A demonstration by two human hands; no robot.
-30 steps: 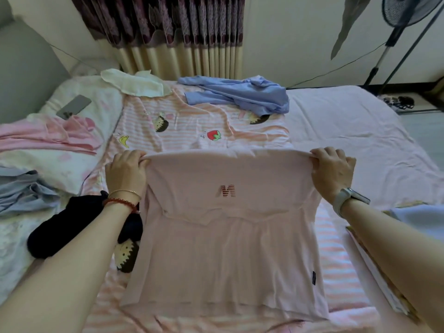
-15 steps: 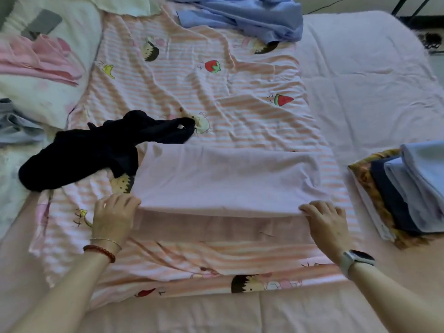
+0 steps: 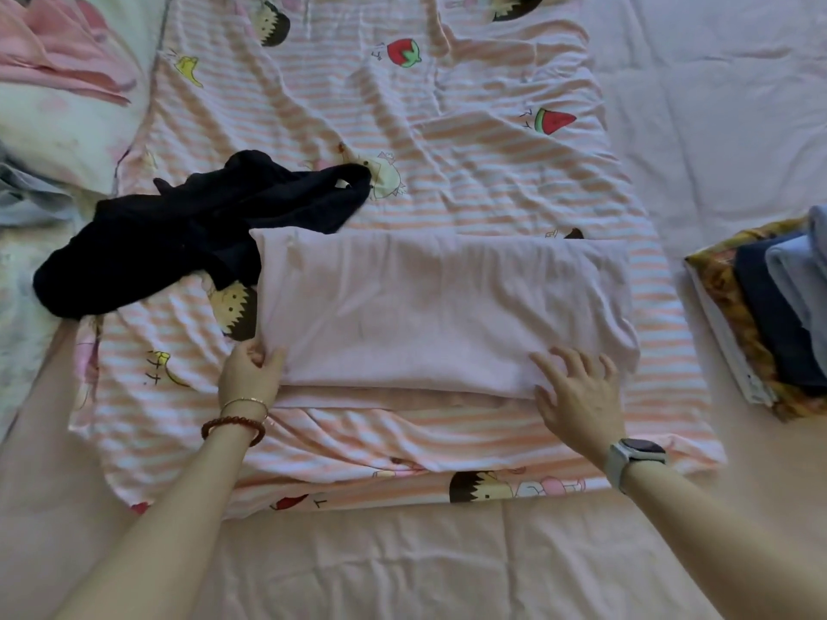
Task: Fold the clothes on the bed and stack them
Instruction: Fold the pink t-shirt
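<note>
A pale pink T-shirt (image 3: 438, 306) lies folded in half across the striped cartoon sheet (image 3: 447, 140), a lower layer showing along its near edge. My left hand (image 3: 250, 373) grips the shirt's near left corner, thumb on top. My right hand (image 3: 577, 387) lies with spread fingers on the near right edge of the shirt. A crumpled black garment (image 3: 188, 230) lies just left of the shirt, touching its far left corner. At the right, a stack of folded clothes (image 3: 778, 306) holds blue, navy and patterned pieces.
Pink clothes (image 3: 58, 60) and a grey-blue garment (image 3: 27, 194) lie on the pillow (image 3: 67, 132) side at the far left. Plain pink bedding (image 3: 447, 566) stretches along the near edge and to the far right.
The shirt's top half came down toward me over its lower half. My hands went from holding the shoulders up to resting at the near edge. The right hand's fingers have spread.
</note>
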